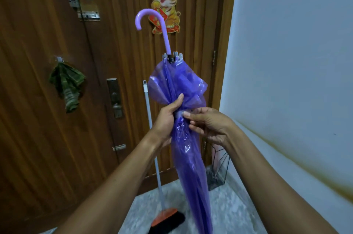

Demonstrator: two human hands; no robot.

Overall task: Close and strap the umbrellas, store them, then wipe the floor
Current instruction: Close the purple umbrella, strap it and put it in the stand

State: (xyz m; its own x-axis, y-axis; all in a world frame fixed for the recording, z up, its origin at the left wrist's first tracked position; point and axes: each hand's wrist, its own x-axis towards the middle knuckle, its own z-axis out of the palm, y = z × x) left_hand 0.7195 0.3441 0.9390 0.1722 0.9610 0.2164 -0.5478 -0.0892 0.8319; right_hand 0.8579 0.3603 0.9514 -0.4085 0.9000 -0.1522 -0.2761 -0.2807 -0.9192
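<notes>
Your left hand [166, 119] has a tight grip around the middle of the purple umbrella [188, 157], fingers wrapped shut on the bunched plastic, while your right hand [207, 125] pinches the little strap [179, 114] there with its fingertips. The umbrella is folded and held up in front of the brown door [57, 119], its curved handle [150, 23] up by the tiger sticker [166, 2]. A broom [166, 218] leans on the door, and a wire basket [218, 169] sits in the corner on the floor [233, 212].
</notes>
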